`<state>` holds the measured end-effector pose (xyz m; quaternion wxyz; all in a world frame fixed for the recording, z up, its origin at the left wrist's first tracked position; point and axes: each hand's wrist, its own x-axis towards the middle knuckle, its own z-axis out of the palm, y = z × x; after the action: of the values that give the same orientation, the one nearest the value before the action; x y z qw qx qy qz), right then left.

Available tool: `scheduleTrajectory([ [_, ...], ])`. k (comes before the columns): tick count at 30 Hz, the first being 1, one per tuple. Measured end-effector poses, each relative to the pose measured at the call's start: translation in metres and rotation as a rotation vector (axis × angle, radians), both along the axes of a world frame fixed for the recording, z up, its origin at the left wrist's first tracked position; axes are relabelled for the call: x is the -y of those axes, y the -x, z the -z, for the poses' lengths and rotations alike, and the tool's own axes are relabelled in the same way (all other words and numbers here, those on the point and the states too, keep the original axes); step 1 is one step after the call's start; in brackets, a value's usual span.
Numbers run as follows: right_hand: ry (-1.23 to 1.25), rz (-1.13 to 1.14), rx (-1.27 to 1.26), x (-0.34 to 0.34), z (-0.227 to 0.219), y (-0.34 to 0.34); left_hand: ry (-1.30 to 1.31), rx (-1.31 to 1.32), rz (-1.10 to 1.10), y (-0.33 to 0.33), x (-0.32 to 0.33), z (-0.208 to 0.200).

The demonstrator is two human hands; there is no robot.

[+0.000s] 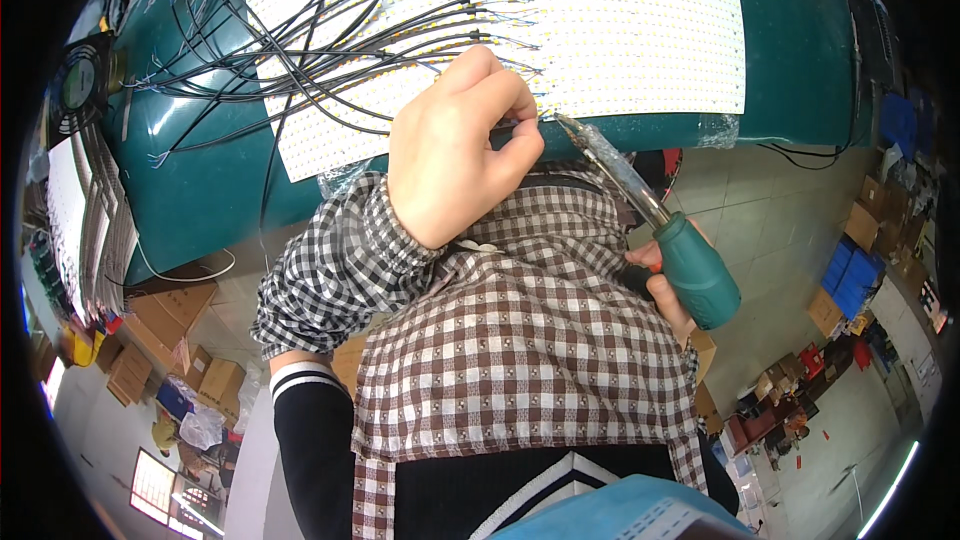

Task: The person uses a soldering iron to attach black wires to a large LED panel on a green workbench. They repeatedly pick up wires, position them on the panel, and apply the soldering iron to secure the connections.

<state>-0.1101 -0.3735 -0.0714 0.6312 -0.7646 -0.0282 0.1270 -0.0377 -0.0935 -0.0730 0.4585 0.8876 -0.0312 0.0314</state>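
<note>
The right hand (668, 285) is mostly hidden behind the green handle (700, 275) and the checked sleeve (520, 340). The left hand (455, 145) covers the wire (380, 90) end it pinches. The iron's tip (562, 121) is too small to tell. The LED sheet (620, 30) is cut off at the top edge.

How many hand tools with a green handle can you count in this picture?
1. The soldering iron is gripped in the right hand, its tip beside the left hand at the white LED sheet. Others may be hidden.
</note>
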Motion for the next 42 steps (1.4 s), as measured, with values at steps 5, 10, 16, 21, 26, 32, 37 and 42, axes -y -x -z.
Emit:
scheduleTrajectory([
  [5,0.017,0.006,-0.033,0.003,0.005,0.003,-0.005,-0.008,0.002,0.000,0.001,-0.002],
  [10,0.082,-0.064,0.018,0.011,0.008,0.003,-0.007,0.005,-0.005,0.000,0.001,-0.001],
  [16,0.031,-0.042,0.002,0.011,0.009,0.004,-0.010,-0.001,-0.004,-0.001,0.001,-0.001],
  [21,0.132,-0.145,0.084,0.016,0.009,0.001,-0.011,-0.009,0.001,-0.001,0.000,-0.002],
  [26,0.060,-0.045,0.008,0.009,0.003,0.002,-0.008,-0.010,0.000,-0.001,0.001,-0.001],
  [32,-0.076,0.126,-0.043,-0.001,0.005,0.009,-0.008,-0.003,0.007,-0.002,0.001,-0.002],
  [37,-0.198,0.135,-0.046,0.000,0.005,0.006,-0.022,-0.017,0.002,-0.001,0.002,-0.002],
  [42,-0.409,0.156,-0.022,0.001,0.002,-0.020,-0.032,-0.015,-0.010,0.002,0.000,-0.009],
])
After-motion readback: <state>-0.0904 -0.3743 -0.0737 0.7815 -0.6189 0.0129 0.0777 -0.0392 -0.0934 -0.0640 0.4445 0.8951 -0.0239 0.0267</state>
